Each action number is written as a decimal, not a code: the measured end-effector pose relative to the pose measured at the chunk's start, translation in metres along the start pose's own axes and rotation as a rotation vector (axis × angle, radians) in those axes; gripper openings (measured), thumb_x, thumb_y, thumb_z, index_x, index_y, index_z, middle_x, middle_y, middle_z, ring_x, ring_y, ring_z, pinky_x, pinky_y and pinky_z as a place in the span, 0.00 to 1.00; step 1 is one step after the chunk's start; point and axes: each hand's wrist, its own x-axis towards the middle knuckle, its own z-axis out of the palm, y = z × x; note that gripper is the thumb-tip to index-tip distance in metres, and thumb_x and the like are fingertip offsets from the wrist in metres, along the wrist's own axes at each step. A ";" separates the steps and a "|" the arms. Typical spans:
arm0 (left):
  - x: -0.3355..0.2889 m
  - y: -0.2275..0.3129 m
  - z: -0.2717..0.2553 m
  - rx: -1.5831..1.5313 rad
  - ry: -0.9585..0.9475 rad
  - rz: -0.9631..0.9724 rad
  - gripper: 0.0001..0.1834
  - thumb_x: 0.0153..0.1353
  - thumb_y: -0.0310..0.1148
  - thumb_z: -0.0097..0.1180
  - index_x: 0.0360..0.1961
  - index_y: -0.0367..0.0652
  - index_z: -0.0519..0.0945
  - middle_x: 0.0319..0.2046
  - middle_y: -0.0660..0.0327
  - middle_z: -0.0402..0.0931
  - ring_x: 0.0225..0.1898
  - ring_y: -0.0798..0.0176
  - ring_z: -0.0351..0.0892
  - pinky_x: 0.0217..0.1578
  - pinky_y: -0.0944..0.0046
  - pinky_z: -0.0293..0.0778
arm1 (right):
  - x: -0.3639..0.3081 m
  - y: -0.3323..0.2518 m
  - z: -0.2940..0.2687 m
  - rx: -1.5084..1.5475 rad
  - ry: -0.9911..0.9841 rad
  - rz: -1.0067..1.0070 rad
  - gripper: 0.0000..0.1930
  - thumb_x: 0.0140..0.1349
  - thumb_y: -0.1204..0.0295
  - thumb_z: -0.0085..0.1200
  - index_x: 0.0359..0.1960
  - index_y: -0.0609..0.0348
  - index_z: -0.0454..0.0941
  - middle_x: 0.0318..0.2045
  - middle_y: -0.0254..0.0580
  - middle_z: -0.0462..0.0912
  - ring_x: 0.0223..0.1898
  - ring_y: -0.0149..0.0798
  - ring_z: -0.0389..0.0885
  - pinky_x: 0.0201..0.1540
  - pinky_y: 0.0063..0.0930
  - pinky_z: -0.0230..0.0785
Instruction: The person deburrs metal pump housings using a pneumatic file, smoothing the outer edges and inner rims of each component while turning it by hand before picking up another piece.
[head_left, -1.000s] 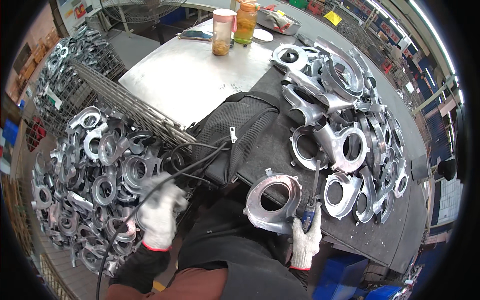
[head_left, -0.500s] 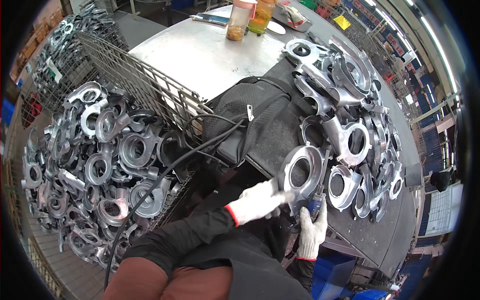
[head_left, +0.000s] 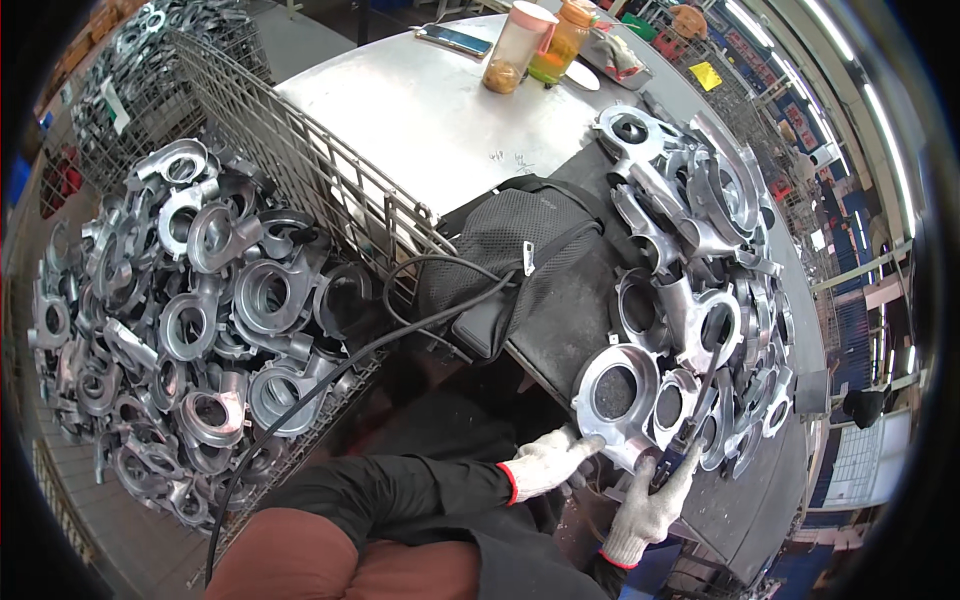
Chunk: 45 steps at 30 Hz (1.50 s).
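A silver ring-shaped metal casting with a short spout point(head_left: 584, 385) stands at the near edge of the dark bench. My left hand point(head_left: 550, 462), in a white knit glove with a red cuff, grips its lower edge, thumb on the front; the other fingers are partly hidden. My right hand point(head_left: 650, 508), gloved alike, is closed around a slim power tool with a dark blue body point(head_left: 678, 447). The tool's long thin shaft points up and away, past the casting's right side and in front of other castings. Whether its tip touches any of them I cannot tell.
Similar castings point(head_left: 705, 325) are heaped on the dark bench top point(head_left: 570, 265). A wire basket point(head_left: 320, 165) at left holds many more. A black mesh bag point(head_left: 490, 235) and a cable lie between. Drink bottles point(head_left: 512, 50) and a phone point(head_left: 453, 40) sit on the pale table point(head_left: 400, 100).
My left hand has moved right and down onto the casting, which now sits lower and tilted differently. My right hand has shifted right and down with the tool. The whole view has shifted slightly.
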 end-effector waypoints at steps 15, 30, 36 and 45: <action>-0.097 0.051 -0.087 0.157 0.773 0.391 0.12 0.60 0.35 0.69 0.38 0.39 0.84 0.27 0.62 0.84 0.30 0.69 0.84 0.35 0.66 0.80 | 0.009 -0.009 0.025 0.781 -0.426 0.714 0.40 0.61 0.84 0.59 0.77 0.50 0.63 0.36 0.36 0.81 0.21 0.22 0.74 0.20 0.20 0.70; -0.079 0.256 -0.143 0.453 0.506 1.037 0.15 0.69 0.39 0.65 0.45 0.36 0.87 0.24 0.60 0.84 0.22 0.70 0.81 0.24 0.70 0.76 | 0.017 -0.023 0.024 0.547 -0.504 0.536 0.37 0.65 0.79 0.60 0.77 0.48 0.64 0.36 0.36 0.82 0.22 0.24 0.74 0.23 0.22 0.71; -0.094 0.274 -0.138 0.279 0.326 0.758 0.10 0.69 0.29 0.65 0.47 0.35 0.85 0.29 0.58 0.86 0.25 0.68 0.84 0.25 0.70 0.79 | 0.018 -0.017 0.028 0.585 -0.503 0.648 0.36 0.65 0.82 0.59 0.76 0.52 0.65 0.40 0.35 0.81 0.29 0.23 0.74 0.30 0.19 0.71; -0.116 0.179 -0.176 0.186 0.485 1.178 0.12 0.68 0.25 0.61 0.50 0.28 0.84 0.37 0.47 0.88 0.27 0.63 0.87 0.25 0.69 0.82 | 0.010 -0.013 0.031 0.564 -0.487 0.619 0.37 0.67 0.82 0.58 0.77 0.52 0.60 0.39 0.38 0.81 0.22 0.25 0.73 0.23 0.21 0.71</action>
